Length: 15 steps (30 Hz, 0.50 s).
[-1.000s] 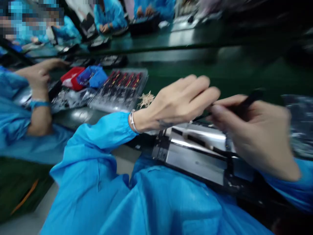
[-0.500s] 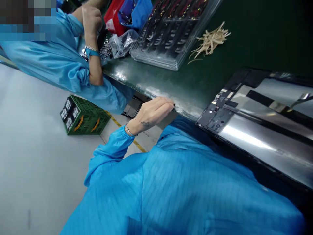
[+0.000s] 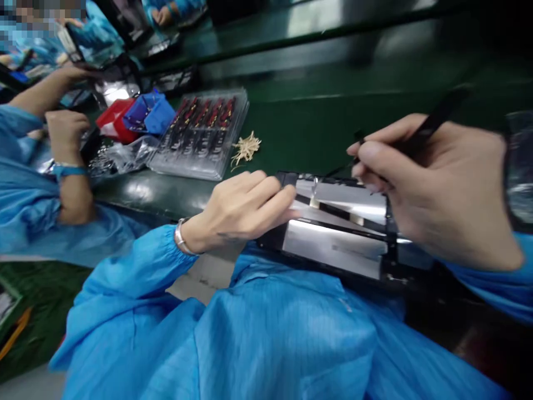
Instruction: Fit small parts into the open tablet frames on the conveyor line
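An opened flat device (image 3: 337, 241) with shiny silver panels and black strips lies at the near edge of the green table (image 3: 316, 128). My left hand (image 3: 244, 208) rests on its left end, fingers pressed on the corner. My right hand (image 3: 433, 178) hovers over the device's right part and pinches black tweezers (image 3: 433, 119) whose tips point down-left toward the panels. Both arms wear blue sleeves; a silver bracelet sits on my left wrist.
A clear plastic tray (image 3: 200, 136) of red-and-black parts lies left of the device, with a small heap of pale strips (image 3: 246, 147) beside it. Red (image 3: 112, 119) and blue bins (image 3: 150, 114) stand further left. A co-worker's arm (image 3: 69, 166) in blue rests on the table edge.
My left hand came up from the table's edge onto the device's left end. My right hand with the tweezers is back in view over the device. The view lifted from the floor.
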Each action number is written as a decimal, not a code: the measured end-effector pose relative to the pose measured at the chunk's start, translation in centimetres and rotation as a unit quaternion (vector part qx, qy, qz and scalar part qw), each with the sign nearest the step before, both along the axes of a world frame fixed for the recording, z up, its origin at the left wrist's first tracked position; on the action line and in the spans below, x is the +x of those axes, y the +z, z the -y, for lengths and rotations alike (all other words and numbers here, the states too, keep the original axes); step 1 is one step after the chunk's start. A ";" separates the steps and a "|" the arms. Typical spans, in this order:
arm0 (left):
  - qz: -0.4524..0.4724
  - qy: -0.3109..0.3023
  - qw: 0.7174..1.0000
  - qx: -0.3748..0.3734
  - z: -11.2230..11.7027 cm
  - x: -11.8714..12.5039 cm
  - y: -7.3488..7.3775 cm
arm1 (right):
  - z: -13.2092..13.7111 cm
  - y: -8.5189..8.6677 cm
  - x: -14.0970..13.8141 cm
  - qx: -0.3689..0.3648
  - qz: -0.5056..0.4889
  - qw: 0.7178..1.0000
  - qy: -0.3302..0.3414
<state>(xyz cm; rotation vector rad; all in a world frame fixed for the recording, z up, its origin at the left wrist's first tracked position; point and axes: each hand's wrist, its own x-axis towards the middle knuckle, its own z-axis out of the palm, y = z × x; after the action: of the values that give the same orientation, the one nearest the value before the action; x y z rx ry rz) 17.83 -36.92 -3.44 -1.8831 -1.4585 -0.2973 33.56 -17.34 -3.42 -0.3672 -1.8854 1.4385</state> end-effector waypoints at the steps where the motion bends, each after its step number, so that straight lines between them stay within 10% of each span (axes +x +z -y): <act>1: -0.024 0.000 0.999 0.028 -2.0 0.3 0.6 | -0.1 0.0 -0.3 -0.003 -0.012 1.000 -0.006; 8: -0.054 0.024 0.996 0.070 -7.9 0.7 1.3 | -0.5 -0.3 -0.7 -0.003 -0.017 1.000 0.009; 11: 0.143 -0.012 0.989 0.024 -7.7 -0.4 1.1 | -1.0 -0.3 -0.8 0.006 -0.016 1.000 0.013; 15: 0.465 -0.022 0.884 -0.031 -7.6 -1.0 1.4 | -1.8 -0.6 -1.2 0.046 0.025 0.998 0.041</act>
<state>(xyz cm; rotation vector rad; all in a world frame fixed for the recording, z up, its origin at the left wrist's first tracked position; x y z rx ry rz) 16.85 -29.33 -2.02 -1.8998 -2.0220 -1.3331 32.32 -15.55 -4.03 -0.2863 -2.0195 1.4008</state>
